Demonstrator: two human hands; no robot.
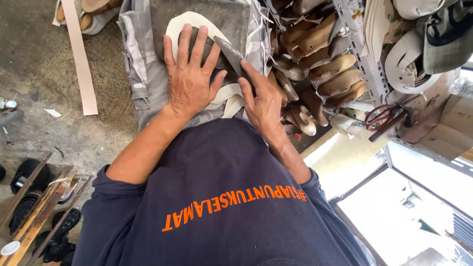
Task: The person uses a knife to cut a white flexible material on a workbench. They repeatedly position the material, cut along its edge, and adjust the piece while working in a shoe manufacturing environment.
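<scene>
Right now your left hand (189,74) lies flat and spread, fingers wide, pressing a pale strip (180,22) down on the grey slab (221,17) that rests across your lap. It grips nothing; it only pins the piece in place. Your right hand (263,101) is closed round a dark blade (230,54), forefinger laid along its back, the point aimed up at the strip just beside your left thumb and forefinger.

As for progress, the strip curves in a loop around your left fingertips, and its outer edge there looks cleanly shaped. More pale bands (229,101) hang off the near edge of the slab between your two hands, so some material already lies loose below. Whether those are finished pieces or offcuts you cannot tell from this view. The blade sits at the right side of the loop, so that side seems to be the part in hand, with the stretch under your palm hidden and unjudged.

To your right, a rack (320,59) holds wooden lasts stacked close together, and red-handled scissors (382,117) hang nearby. A long pale offcut (81,64) lies on the concrete floor (29,74) to your left.
</scene>
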